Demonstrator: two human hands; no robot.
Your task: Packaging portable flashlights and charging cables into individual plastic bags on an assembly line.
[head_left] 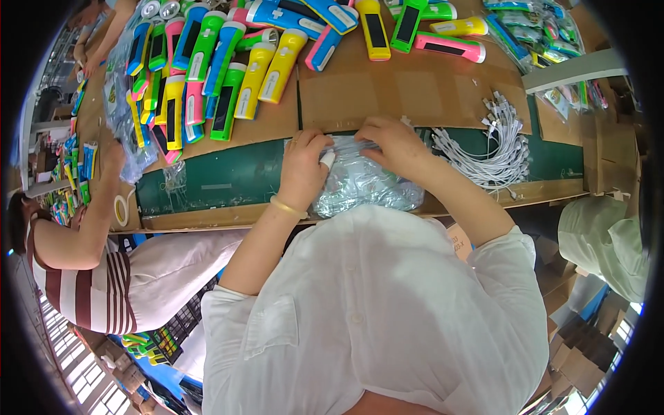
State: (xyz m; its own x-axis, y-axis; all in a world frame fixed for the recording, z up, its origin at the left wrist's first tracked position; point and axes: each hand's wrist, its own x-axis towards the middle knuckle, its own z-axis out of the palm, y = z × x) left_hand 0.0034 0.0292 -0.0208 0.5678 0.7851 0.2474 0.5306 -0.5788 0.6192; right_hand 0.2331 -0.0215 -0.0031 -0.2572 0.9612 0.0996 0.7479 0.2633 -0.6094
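A stack of clear plastic bags [366, 185] lies at the table's front edge, right against my white shirt. My left hand [304, 166] is at the far left corner of the stack, its fingers curled on the plastic. A white wrap [328, 160] covers part of one of its digits. My right hand [395, 146] bends over the far edge of the bags, thumb and fingers pinching the film. A bundle of white cables [494, 149] lies to the right of my right hand. Beyond my hands, colourful flashlights [280, 66] are heaped on cardboard.
Packed flashlights in clear bags [532, 34] pile up at the far right near a grey metal bar [574, 71]. A tape roll [122, 209] sits at the left. A co-worker in a striped top [76, 290] works there; another person [602, 238] is at the right.
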